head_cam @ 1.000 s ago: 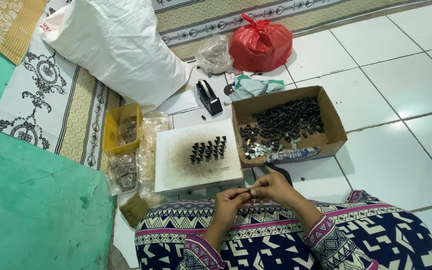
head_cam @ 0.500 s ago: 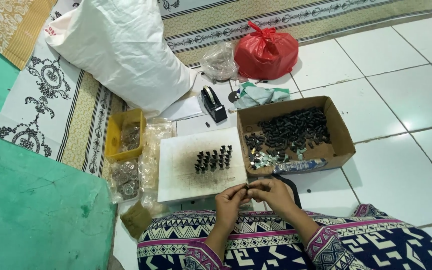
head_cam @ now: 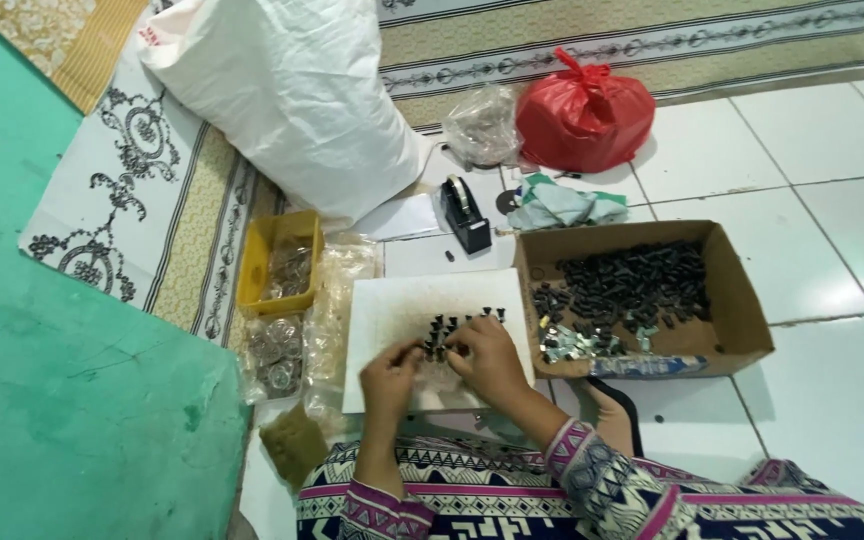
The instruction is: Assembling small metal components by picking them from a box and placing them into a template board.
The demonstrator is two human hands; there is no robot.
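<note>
1. Both hands, left hand [head_cam: 390, 372] and right hand [head_cam: 487, 357], pinch small black parts [head_cam: 457, 326] on white board [head_cam: 434, 335].
2. Cardboard box [head_cam: 742, 315] right of board; yellow tray [head_cam: 257, 260] left; tape dispenser [head_cam: 465, 213] and white sack [head_cam: 292, 95] beyond.

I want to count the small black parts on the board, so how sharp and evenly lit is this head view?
Head view: soft, even light, no harsh glare; small black parts on the white board blur together, partly hidden by the right hand and left hand.
</note>
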